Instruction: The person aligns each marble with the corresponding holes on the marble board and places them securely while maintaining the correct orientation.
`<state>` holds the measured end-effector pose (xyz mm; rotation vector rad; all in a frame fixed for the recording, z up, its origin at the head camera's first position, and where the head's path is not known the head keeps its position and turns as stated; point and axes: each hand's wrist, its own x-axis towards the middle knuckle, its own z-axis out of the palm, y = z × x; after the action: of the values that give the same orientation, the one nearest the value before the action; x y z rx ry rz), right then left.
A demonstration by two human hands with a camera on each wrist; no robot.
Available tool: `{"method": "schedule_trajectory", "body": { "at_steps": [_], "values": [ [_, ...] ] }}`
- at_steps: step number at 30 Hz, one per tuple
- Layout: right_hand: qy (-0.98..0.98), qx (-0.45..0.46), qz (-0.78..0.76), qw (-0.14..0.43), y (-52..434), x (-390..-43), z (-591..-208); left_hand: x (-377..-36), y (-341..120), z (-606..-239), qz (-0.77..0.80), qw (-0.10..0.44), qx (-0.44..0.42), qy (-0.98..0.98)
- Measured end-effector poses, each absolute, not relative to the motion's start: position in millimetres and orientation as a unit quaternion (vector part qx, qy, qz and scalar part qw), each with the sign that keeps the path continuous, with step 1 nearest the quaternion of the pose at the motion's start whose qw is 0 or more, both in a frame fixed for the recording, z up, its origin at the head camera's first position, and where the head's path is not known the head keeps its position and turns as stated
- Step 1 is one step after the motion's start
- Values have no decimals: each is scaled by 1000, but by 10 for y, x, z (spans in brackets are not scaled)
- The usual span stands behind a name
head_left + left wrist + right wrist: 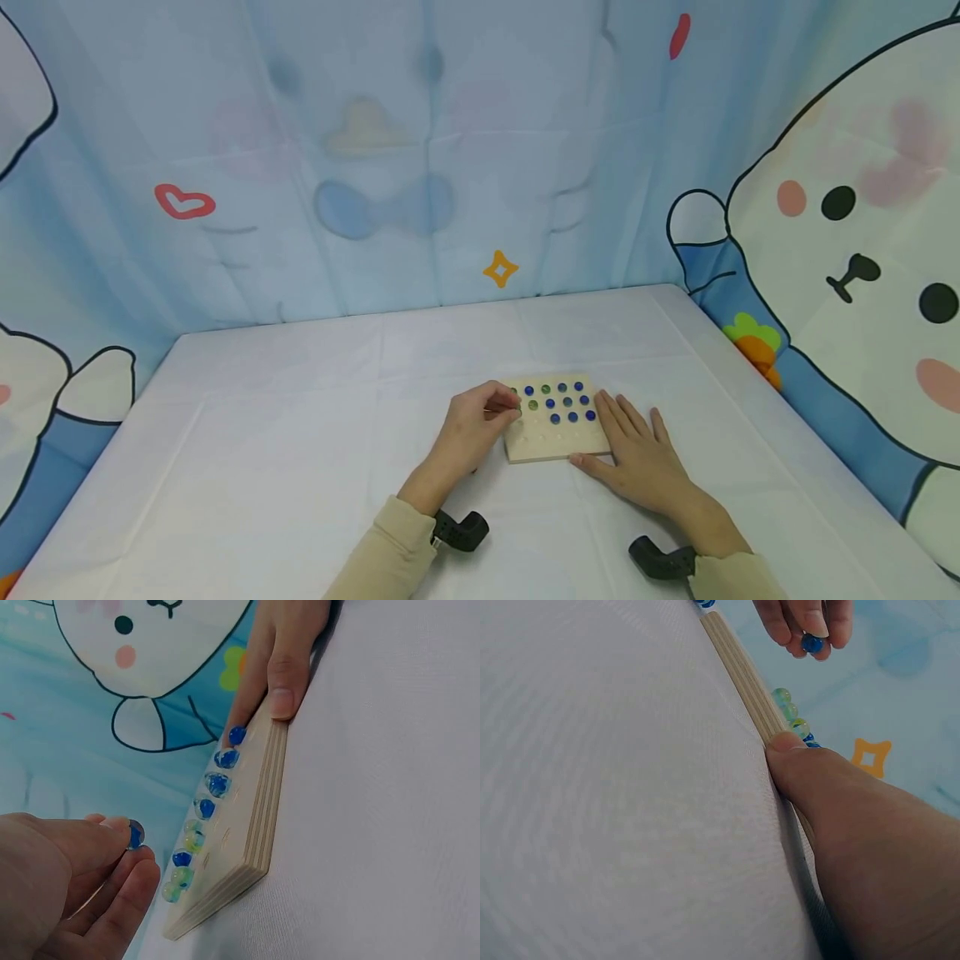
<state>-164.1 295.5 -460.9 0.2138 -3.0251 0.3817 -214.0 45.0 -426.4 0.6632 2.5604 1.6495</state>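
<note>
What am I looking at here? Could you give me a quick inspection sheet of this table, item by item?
Surface: table under a white cloth, creased in squares.
Job's things: wooden board lying flat, blue and green marbles sitting in its far rows, near dimples bare; one blue marble pinched in the left hand.
Clutter: nothing seen.
Grips: left hand holds that marble by the board's left edge; right hand lies flat, fingers straight, thumb against the board's near edge.
Cables: nothing seen; black wrist mounts only.
Surroundings: blue cartoon curtain on three sides.
</note>
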Motion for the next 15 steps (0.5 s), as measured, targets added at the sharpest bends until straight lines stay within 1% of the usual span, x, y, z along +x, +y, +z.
{"method": "schedule_trajectory", "body": {
  "at_steps": [8,15],
  "values": [
    [-989,69,120,43,2953,-1644,-4623,-2158,546,-4279,519,-2,220,826],
    [-989,70,118,47,2964,-1648,-4629,-2154,625,-4281,512,2,221,830]
  ]
}}
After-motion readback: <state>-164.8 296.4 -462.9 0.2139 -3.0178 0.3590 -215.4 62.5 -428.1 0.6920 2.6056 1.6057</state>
